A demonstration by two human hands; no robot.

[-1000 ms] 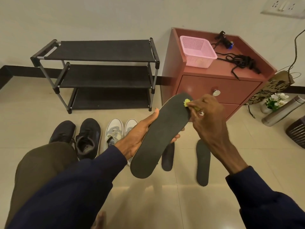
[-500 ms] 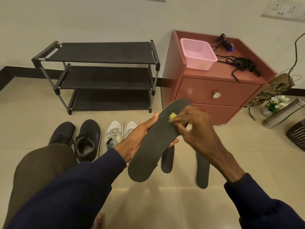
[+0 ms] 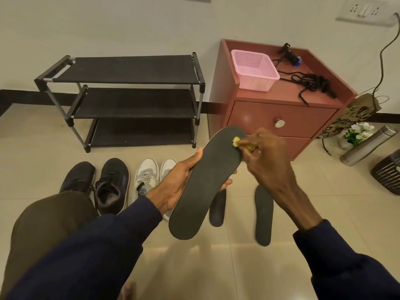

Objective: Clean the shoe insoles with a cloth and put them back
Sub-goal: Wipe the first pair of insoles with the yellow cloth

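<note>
Left hand [image 3: 177,182]: grips the held insole [image 3: 205,187] at mid-length, thumb along the left edge, fingertips wrapped round the right edge. The held insole is dark grey and raised above the floor. It is tilted, with its toe end up and to the right and its heel end down and to the left.

Yellow cloth [image 3: 236,141]: a small wad pressed against the toe end of the held insole, mostly hidden by the fingers.

Right hand [image 3: 268,163]: fingers curled, pinching the yellow cloth at the fingertips.

Second insole [image 3: 217,210]: lies flat on the tiled floor, its upper part hidden behind the held insole. Third insole [image 3: 263,217]: lies flat just to the right, apart from the second.

Surroundings, left to right:
- A knee in olive trousers [image 3: 43,224], at lower left.
- Three-tier black shoe rack [image 3: 129,70], against the wall.
- Black shoes [image 3: 111,185], side by side on the floor in front of the rack.
- White shoes [image 3: 146,176], just beside the black pair, partly hidden by the left hand.
- Red-brown cabinet [image 3: 281,118], carrying a pink basket [image 3: 253,70] and a tangled black cord [image 3: 311,83].
- Paper bag [image 3: 357,113], leaning on the cabinet side.
- White flowers [image 3: 357,132] and a steel bottle [image 3: 368,146], lying tilted.
</note>
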